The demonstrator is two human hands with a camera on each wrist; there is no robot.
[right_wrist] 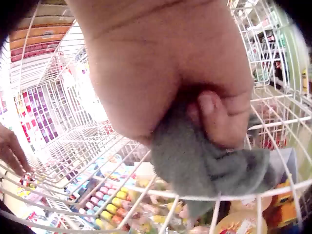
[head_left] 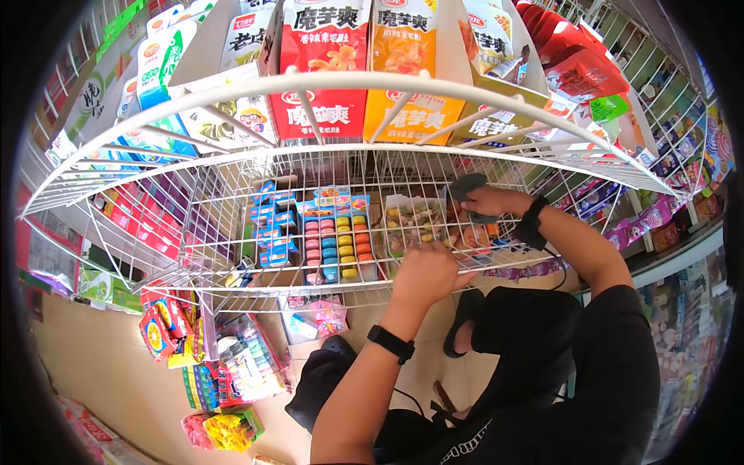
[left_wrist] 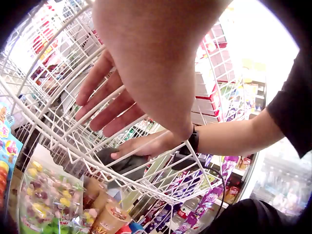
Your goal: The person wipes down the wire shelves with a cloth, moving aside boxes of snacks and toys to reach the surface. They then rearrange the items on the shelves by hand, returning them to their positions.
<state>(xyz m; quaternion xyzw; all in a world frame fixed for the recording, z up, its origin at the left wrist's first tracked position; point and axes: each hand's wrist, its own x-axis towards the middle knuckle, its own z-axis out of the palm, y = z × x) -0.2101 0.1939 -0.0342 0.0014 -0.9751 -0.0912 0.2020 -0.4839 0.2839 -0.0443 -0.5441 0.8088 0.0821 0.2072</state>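
Note:
A dark grey cloth (head_left: 468,184) is bunched in my right hand (head_left: 494,201), at the right end of the white wire rack (head_left: 232,290). In the right wrist view, thumb and fingers grip the cloth (right_wrist: 200,161), and its loose end hangs over a white wire. My left hand (head_left: 426,273) rests at the rack's front wires, its thumb stretched to the right. The left wrist view shows the fingers of that left hand (left_wrist: 114,100) nearly straight across the wires, holding nothing. Below both hands lie bags of small candies (head_left: 415,221).
Rows of coloured round sweets (head_left: 341,248) and blue boxes (head_left: 275,229) fill the lower basket. Red and orange snack packs (head_left: 325,46) stand on the upper shelf, whose curved wire rail (head_left: 372,80) juts above the hands. Packaged goods (head_left: 248,364) hang at the lower left.

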